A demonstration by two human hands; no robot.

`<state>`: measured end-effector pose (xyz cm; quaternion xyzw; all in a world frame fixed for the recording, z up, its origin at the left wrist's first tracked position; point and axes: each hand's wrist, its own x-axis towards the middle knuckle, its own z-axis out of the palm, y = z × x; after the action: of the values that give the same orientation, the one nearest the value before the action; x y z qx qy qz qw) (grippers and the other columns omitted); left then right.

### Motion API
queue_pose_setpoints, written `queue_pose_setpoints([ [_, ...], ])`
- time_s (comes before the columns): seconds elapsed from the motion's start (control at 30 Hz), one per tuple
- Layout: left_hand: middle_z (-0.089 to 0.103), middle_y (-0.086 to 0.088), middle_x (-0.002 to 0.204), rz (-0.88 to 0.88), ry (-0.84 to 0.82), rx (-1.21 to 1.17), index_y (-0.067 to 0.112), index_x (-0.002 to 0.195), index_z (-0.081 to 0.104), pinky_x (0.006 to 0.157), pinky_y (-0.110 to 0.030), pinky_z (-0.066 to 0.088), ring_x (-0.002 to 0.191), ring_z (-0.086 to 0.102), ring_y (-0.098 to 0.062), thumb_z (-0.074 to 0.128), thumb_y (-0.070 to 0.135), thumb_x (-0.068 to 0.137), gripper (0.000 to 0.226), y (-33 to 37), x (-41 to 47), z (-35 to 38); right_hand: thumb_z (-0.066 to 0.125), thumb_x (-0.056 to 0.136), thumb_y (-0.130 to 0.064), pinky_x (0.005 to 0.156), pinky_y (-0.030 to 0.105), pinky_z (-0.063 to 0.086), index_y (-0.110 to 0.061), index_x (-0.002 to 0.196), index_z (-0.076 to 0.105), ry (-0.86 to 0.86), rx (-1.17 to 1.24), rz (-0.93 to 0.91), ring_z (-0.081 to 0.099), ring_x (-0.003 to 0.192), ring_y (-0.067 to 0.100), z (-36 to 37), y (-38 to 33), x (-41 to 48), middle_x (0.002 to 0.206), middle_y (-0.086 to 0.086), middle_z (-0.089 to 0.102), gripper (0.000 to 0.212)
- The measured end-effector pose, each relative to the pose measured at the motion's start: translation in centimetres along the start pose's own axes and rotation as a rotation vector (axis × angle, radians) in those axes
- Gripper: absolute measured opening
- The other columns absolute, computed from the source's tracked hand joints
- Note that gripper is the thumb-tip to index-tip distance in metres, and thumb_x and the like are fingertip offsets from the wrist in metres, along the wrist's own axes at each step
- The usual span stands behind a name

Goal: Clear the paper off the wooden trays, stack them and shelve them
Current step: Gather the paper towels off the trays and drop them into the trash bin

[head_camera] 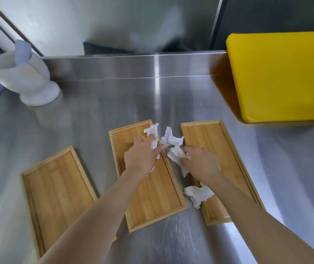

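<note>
You are in the paper-clearing step, so gather every scrap into a fist before lifting, or bits will drop back onto the wood. Your left hand (143, 155) reaches palm down over the middle tray (152, 191) at frame centre, fingers curled round a crumpled white paper (152, 134) at the tray's upper right corner. Your right hand (202, 162) is bent at the wrist over the right tray (228, 149), pinching a second wad (177, 155) in the gap between the two trays; how firmly it is closed is hard to tell, since the knuckles hide the fingertips. A loose piece (169, 139) lies between your hands, and another (197, 194) sits lower on the right tray's left rim, so sweep both up next. The left tray (57, 189), lower left, is already bare on the steel counter (95, 111).
</note>
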<state>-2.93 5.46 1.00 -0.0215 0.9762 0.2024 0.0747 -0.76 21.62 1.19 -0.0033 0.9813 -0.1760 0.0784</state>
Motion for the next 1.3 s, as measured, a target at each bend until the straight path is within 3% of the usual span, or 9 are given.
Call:
queue_pose_setpoints([
  [0.17,0.053,-0.006,0.112,-0.058,0.055,-0.090,0.014,0.106,0.058,0.067,-0.032,0.046,0.082,0.059,-0.022,0.049,0.044,0.092,0.035,-0.6,0.2,0.7,0.054,0.086,-0.043,0.050,0.023,0.034,-0.011,0.066,0.052,0.232,0.204,0.059,0.046,0.054,0.014,-1.9,-0.1,1.0,0.065,-0.005,0.046,0.037],
  [0.33,0.057,-0.006,0.093,-0.132,0.213,-0.201,0.011,0.086,0.048,0.057,-0.026,0.036,0.070,0.051,-0.018,0.044,0.022,0.094,0.015,-0.8,-0.6,0.4,0.055,0.090,-0.016,0.064,0.015,0.042,-0.006,0.105,0.060,0.228,0.258,-0.001,0.052,0.082,0.011,-3.3,-0.6,2.8,0.120,0.003,0.052,0.019],
  [0.47,0.068,0.001,0.086,-0.340,0.225,-0.429,0.020,0.088,0.044,0.067,-0.044,0.056,0.065,0.066,-0.028,0.031,0.022,0.088,0.012,-1.2,-1.5,-0.5,0.048,0.085,0.007,0.089,0.025,0.044,-0.022,0.134,0.043,0.049,0.317,-0.098,0.049,0.119,0.021,-2.5,-1.4,4.4,0.140,0.003,0.044,0.057],
  [0.57,0.066,0.004,0.079,-0.421,0.198,-0.522,0.020,0.089,0.046,0.065,-0.047,0.057,0.062,0.067,-0.026,0.028,0.018,0.086,0.018,-1.0,-2.4,-1.6,0.043,0.085,0.009,0.106,0.032,0.038,-0.026,0.135,0.046,-0.046,0.218,-0.183,0.042,0.130,0.020,-1.6,-1.7,5.4,0.145,-0.002,0.044,0.062],
  [0.67,0.062,0.001,0.073,-0.449,0.190,-0.500,0.016,0.087,0.049,0.078,-0.043,0.052,0.068,0.062,-0.022,0.033,0.021,0.088,0.016,-1.2,-3.1,-2.3,0.046,0.085,0.005,0.101,0.037,0.042,-0.020,0.132,0.051,-0.092,0.061,-0.186,0.049,0.123,0.025,-1.2,-2.1,6.0,0.139,0.004,0.051,0.054],
  [0.8,0.063,0.004,0.072,-0.416,0.136,-0.497,0.020,0.090,0.048,0.063,-0.032,0.044,0.064,0.060,-0.015,0.039,0.033,0.090,0.016,-1.5,-3.6,-2.2,0.050,0.090,-0.015,0.080,0.036,0.045,-0.013,0.115,0.055,-0.111,-0.040,-0.187,0.057,0.104,0.029,-0.3,-2.5,6.3,0.119,0.011,0.058,0.025],
  [0.9,0.059,0.008,0.069,-0.363,0.117,-0.478,0.021,0.094,0.051,0.053,-0.026,0.037,0.058,0.058,-0.012,0.043,0.043,0.092,0.024,-1.3,-3.7,-2.0,0.057,0.086,-0.042,0.081,0.035,0.046,-0.017,0.124,0.049,-0.207,-0.039,-0.132,0.057,0.104,0.026,0.0,-2.3,6.7,0.125,0.009,0.053,0.046],
  [1.07,0.047,0.004,0.053,-0.281,0.015,-0.416,0.017,0.056,0.043,0.050,-0.025,0.033,0.051,0.047,-0.012,0.054,0.041,0.088,0.042,0.5,-4.5,-1.9,0.057,0.086,-0.017,0.055,0.027,0.039,-0.016,0.078,0.053,-0.204,0.067,-0.207,0.056,0.071,0.020,-0.9,-1.1,6.9,0.084,0.006,0.062,0.009],
  [1.3,0.044,0.006,0.098,0.150,-0.293,-0.107,0.024,0.069,0.042,0.062,-0.024,0.034,0.079,0.050,-0.014,0.059,0.040,0.084,0.028,5.4,-7.2,0.7,0.057,0.086,-0.024,0.061,0.035,0.045,-0.005,0.082,0.055,0.000,0.328,-0.117,0.055,0.069,0.022,-3.5,1.5,6.1,0.074,0.005,0.056,0.020],
])
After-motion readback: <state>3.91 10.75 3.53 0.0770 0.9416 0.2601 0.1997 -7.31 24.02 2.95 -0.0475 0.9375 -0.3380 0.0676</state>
